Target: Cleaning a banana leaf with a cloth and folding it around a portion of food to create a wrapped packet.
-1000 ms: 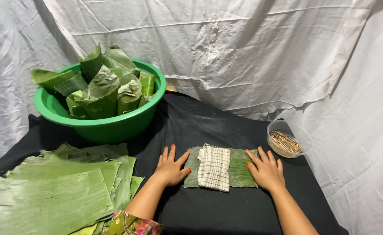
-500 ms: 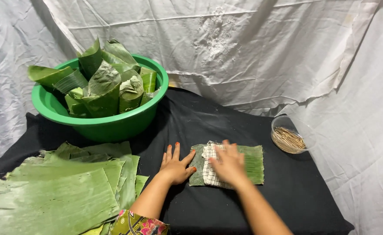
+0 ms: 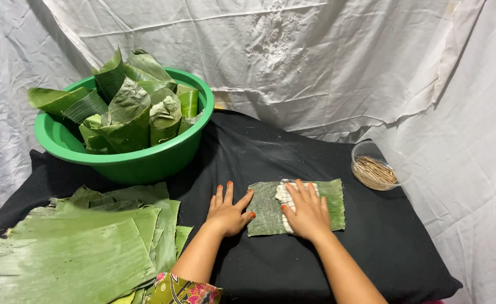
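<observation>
Flat green leaf piece [image 3: 267, 208], checked cloth [image 3: 282, 198] upon it, on black cloth

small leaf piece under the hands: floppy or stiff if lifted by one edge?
Probably floppy: the leaf piece lies thin and flat under the right hand, much like the limp leaf stack. Likely light, and its frayed edges suggest it tears easily. The left hand pins its edge, so it may slide.

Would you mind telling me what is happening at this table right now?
A person presses a checked cloth onto a small green leaf piece with the right hand. The left hand rests flat at the leaf's left edge. Folded leaf parcels fill the green plastic basin.
</observation>
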